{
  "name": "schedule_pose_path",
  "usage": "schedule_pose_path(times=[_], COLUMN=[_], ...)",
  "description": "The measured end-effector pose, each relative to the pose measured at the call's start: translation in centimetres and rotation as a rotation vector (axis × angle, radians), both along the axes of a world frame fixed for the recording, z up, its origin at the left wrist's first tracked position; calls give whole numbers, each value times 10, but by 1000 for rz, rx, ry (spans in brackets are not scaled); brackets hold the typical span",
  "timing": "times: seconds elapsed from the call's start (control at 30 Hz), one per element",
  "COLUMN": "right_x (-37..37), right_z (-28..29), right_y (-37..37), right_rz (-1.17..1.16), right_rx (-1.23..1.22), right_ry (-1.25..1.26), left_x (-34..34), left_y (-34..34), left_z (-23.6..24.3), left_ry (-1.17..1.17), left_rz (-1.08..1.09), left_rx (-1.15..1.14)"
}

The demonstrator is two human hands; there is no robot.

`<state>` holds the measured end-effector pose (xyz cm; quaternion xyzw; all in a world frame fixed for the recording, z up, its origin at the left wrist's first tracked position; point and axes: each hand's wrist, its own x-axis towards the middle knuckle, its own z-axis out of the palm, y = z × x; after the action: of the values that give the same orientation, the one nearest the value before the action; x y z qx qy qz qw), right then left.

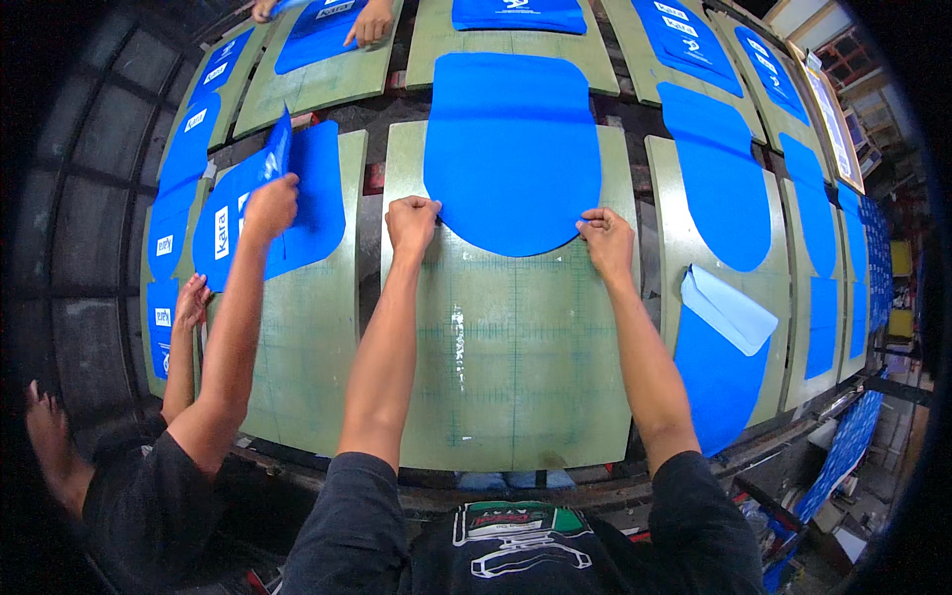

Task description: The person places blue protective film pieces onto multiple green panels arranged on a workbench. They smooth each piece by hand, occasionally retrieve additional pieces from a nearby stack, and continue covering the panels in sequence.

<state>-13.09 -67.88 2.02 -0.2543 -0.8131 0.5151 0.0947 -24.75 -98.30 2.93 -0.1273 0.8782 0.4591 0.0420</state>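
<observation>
A plain blue fabric piece (513,149) with a rounded near end lies over the far half of the middle green board (516,367) and reaches past that board's far edge. My left hand (413,224) pinches its curved rim at the left. On the opposite side my right hand (607,240) is closed, thumb and fingertips together, on the right part of the same rim. The near half of the board shows ruled grid lines and a few pale marks.
Left of me a co-worker's hand (271,206) lifts a blue piece off a board. Another person's hand (371,22) is at the far row. On the right board (778,213) lie a blue piece and a folded one with a light-blue underside (729,309). Dark gaps separate the boards.
</observation>
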Motion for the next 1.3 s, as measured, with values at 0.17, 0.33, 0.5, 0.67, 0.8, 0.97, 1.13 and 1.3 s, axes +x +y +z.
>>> schedule_pose_path(times=[0.17,0.33,0.5,0.67,0.8,0.97,1.13,1.3], right_x=[7,6,7,7,7,7,8,8], right_z=[-2,-4,-5,-5,-9,-14,-26,-20], right_y=[-3,-5,-6,-5,-4,-7,2,-4], right_rz=[4,-11,-73,-66,-82,-88,-100,-103], right_rx=[62,33,-18,28,-16,-30,3,-26], right_ry=[69,73,93,68,80,150,151,157], left_x=[8,7,7,10,11,9,9,11], left_y=[-3,-7,-6,-6,-6,-10,-3,-6], left_z=[-1,-15,-19,-17,-13,-25,-16,-11], left_ry=[15,45,41,77,52,101,49,19], left_rz=[4,22,47,31,23,25,30,30], left_rx=[8,18,45,34,48,42,72,38])
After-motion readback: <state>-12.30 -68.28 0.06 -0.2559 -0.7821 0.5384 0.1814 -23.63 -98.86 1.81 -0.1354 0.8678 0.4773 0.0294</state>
